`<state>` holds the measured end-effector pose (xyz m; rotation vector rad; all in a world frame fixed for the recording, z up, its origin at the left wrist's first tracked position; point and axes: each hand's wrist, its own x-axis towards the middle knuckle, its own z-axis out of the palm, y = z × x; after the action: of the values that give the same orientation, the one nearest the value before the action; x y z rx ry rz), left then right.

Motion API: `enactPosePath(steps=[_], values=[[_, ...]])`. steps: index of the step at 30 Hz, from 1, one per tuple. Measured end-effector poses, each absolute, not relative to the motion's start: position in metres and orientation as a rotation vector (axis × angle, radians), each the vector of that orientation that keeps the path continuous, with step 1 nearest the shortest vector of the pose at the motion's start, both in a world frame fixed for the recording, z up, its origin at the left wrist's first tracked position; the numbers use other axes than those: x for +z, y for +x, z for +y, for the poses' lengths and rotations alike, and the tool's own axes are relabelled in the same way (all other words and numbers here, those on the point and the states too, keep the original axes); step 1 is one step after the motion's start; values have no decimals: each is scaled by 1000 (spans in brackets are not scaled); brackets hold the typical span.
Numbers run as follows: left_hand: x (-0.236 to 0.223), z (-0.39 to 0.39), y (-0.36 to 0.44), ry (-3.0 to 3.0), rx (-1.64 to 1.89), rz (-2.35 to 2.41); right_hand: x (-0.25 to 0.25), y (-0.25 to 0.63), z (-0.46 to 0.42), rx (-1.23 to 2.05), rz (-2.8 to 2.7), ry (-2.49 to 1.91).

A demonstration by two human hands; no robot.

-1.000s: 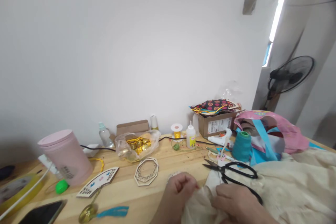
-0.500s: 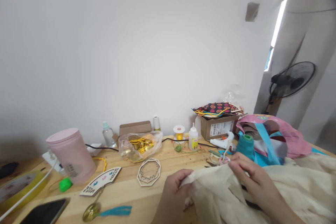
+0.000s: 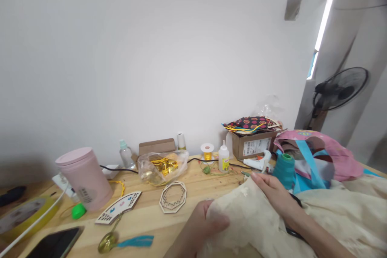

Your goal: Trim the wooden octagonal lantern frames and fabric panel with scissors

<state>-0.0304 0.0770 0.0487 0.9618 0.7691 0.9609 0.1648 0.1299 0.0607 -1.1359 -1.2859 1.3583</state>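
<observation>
A cream fabric [image 3: 250,221] lies bunched on the wooden table [image 3: 169,225] in front of me. My left hand [image 3: 208,219] grips its near left edge with the thumb pressed over the cloth. Farther out, my right hand [image 3: 273,195] rests on the cloth's far edge, fingers curled around it. Black scissors [image 3: 292,231] are mostly hidden under the cloth and my right forearm. A teal thread cone [image 3: 284,169] stands just beyond my right hand.
Near the wall are a white glue gun [image 3: 256,163], a glue bottle [image 3: 223,159], a cardboard box [image 3: 254,143] and a pink bag [image 3: 320,155]. To the left are a wooden octagon frame [image 3: 173,196], a bag of gold pieces [image 3: 161,166], a pink tumbler [image 3: 83,178] and a phone [image 3: 54,244].
Both hands have lifted and spread the cream fabric away from me. It now covers the scissors. My right hand has moved from beside the left hand out toward the teal cone.
</observation>
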Motion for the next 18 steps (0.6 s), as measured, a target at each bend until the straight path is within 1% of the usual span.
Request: enactPosePath(steps=[3, 6, 8, 10, 15, 18], values=[[53, 75, -30, 857, 1112, 817, 64, 166, 126, 1390, -1273, -1130], [50, 77, -29, 868, 1253, 1062, 62, 166, 124, 1331, -1319, -1145], [47, 81, -30, 979, 1261, 1244, 57, 167, 127, 1231, -1406, -1167], [43, 85, -32, 1024, 1220, 1327, 50, 168, 133, 1145, -1478, -1188], [46, 86, -33, 906, 1168, 1178, 42, 175, 141, 988, -1555, -1246], [53, 81, -30, 830, 1180, 1107, 54, 175, 133, 747, -1799, -1158]])
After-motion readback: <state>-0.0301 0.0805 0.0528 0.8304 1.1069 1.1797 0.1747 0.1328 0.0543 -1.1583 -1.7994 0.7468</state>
